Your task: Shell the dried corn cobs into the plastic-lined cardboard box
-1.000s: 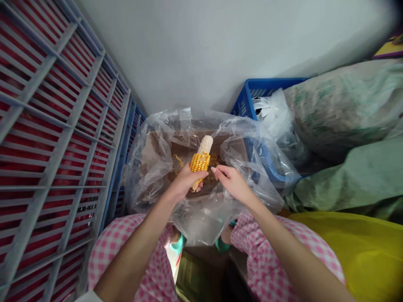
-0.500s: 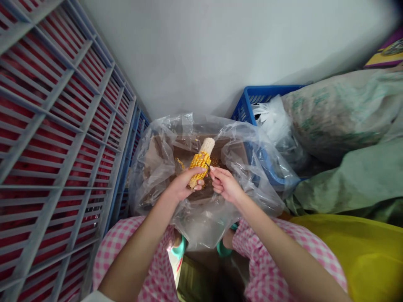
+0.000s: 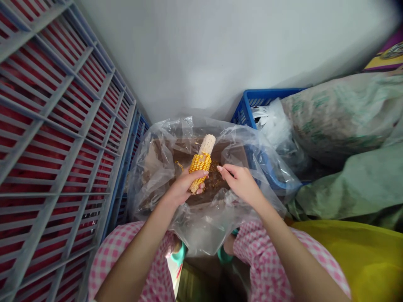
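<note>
My left hand (image 3: 186,187) is shut around the lower part of a dried corn cob (image 3: 201,163), held upright above a cardboard box lined with a clear plastic bag (image 3: 154,176). Yellow kernels remain on the cob's lower half, and the upper end is bare and pale. My right hand (image 3: 239,182) is open, empty and just to the right of the cob, not touching it. Loose kernels and brown debris (image 3: 214,178) lie in the box beneath my hands. My left fingers hide part of the cob.
A stack of red crates with grey-blue frames (image 3: 47,126) fills the left side beside a white wall (image 3: 195,54). A blue basket (image 3: 264,98) and bulging sacks (image 3: 343,113) stand to the right, with a yellow bag (image 3: 355,260) lower right. My gingham-clad knees lie below.
My right hand has moved right, away from the cob, and its fingers have spread slightly. The cob stays in my left hand.
</note>
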`<state>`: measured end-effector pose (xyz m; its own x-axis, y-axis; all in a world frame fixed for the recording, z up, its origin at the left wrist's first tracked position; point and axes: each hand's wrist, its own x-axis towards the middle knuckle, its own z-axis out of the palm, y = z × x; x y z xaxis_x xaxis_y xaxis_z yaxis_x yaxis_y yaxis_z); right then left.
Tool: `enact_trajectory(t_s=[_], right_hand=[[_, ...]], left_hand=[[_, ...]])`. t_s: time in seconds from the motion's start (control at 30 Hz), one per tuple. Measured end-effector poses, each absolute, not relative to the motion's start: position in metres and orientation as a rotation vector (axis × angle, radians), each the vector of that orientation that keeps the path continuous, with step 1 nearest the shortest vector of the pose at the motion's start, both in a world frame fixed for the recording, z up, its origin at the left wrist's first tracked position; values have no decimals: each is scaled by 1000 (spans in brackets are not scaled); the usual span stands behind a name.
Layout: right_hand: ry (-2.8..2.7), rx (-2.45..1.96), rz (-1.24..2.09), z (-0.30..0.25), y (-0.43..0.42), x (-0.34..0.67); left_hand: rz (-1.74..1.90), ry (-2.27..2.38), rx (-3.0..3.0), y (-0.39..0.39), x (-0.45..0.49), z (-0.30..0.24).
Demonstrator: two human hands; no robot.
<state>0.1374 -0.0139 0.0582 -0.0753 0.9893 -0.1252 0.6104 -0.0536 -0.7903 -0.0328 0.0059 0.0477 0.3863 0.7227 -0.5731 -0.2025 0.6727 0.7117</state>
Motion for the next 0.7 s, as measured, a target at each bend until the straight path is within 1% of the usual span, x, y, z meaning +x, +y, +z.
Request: enact_trajectory(t_s=[0.13, 0.2, 0.43, 0.57, 0.7], right_hand=[[-1641, -1663, 1290, 59, -13, 143], [-1592, -1680, 1374, 60, -14, 146], [-1591, -1772, 1364, 62, -14, 153], [-1664, -1797, 1401, 63, -13, 153], [-1791, -1790, 1348, 55, -13, 153]], left_hand=[[594, 1112, 694, 1, -27, 52], [588, 1132, 713, 0, -24, 53], [566, 1165, 724, 1, -21, 56], [532, 1224, 889, -2, -21, 51], [485, 1299, 1000, -7, -20, 45]])
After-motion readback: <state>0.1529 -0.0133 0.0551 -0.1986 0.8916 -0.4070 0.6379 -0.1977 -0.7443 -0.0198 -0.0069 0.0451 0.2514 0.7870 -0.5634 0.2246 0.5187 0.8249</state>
